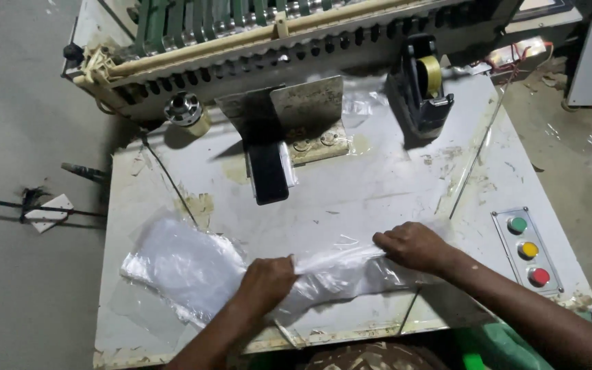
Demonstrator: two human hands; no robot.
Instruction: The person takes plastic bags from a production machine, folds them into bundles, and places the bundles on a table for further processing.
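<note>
A bundle of clear plastic bags lies across the near part of a worn white machine table. My left hand is closed on the gathered middle of the plastic. My right hand grips the plastic's right end, pulling it taut between the two hands. The left part of the bags fans out flat on the table.
A black tape dispenser with yellowish tape stands at the back right. A black phone leans on a metal bracket. A panel with green, yellow and red buttons sits at the right edge. A toothed machine bar runs along the back.
</note>
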